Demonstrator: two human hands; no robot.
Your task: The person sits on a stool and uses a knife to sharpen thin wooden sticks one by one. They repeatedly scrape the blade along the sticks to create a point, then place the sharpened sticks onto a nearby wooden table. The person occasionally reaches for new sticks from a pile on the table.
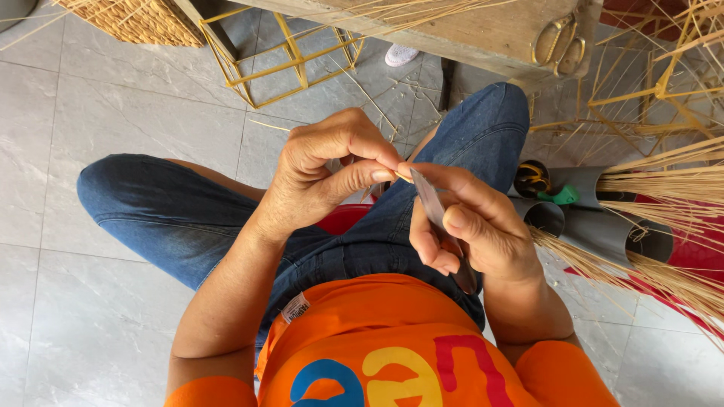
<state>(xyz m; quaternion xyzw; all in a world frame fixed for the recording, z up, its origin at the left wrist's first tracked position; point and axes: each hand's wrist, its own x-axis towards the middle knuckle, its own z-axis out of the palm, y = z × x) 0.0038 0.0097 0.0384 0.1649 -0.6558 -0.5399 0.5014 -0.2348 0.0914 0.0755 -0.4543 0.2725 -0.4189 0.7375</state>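
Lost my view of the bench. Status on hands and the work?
Left hand pinching thin straw strip. Right hand gripping knife blade against it. Nothing between the hands.

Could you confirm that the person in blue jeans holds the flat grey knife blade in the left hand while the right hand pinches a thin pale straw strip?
Not quite: the hands are swapped. In the head view the right hand holds the flat grey knife blade, and the left hand pinches the thin pale straw strip. The blue jeans are as you say.
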